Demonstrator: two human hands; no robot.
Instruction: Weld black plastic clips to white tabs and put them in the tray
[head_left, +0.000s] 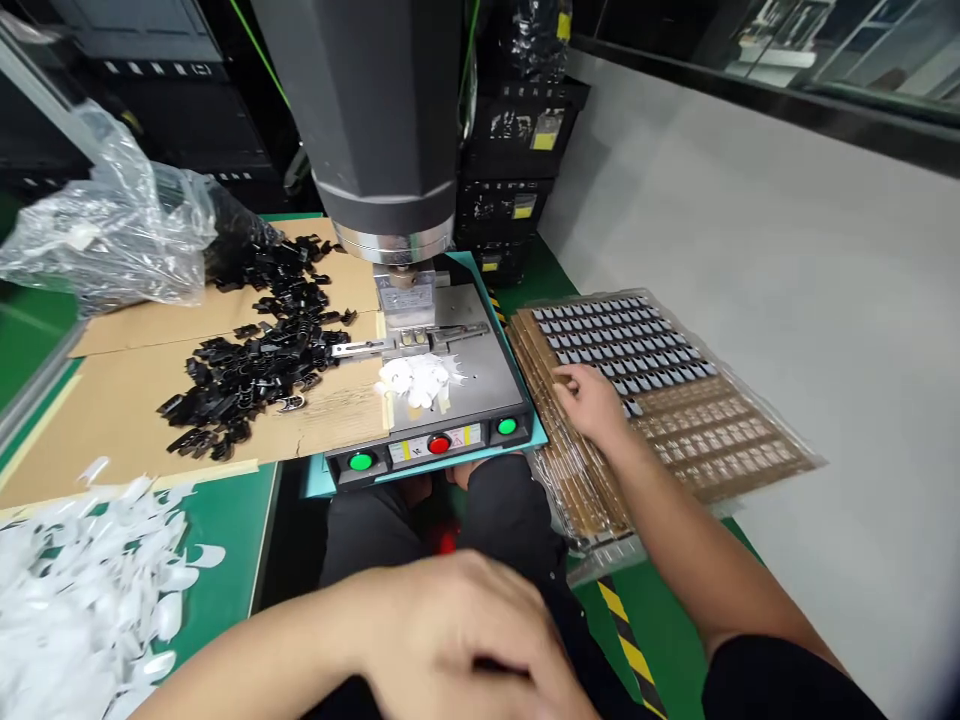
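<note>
At the right centre of the frame lies the top tray (pixel 724 432) of a stack (pixel 576 480), its long axis running from upper left toward lower right. I read rows of pale-and-dark pieces (pixel 622 342) across its upper part; the lower rows show brown through clear moulded cavities.

Right hand (pixel 592 403): located over the left edge of the tray, forearm entering from the lower right of the frame. I judge it the nearer of the two hands to the pieces. From its grip, the rows lie upward and to the right; a lone piece (pixel 634 408) sits just beside the hand, on the wrist side.

Grip, right: thumb and forefinger curled near each other. I cannot tell from this view whether the tips meet, pinch a small part, or touch the tray surface.

Left hand (pixel 476 640): located at the bottom centre of the frame, well apart from the tray.

Grip, left: fingers bent downward and blurred. I cannot tell whether they are apart or together, and I see nothing identifiable in them.

Reference position: the machine bed (pixel 487 375), bearing a white heap (pixel 420 380), occupies the centre of the frame, between the tray and the black parts (pixel 277 330) at centre left
</note>
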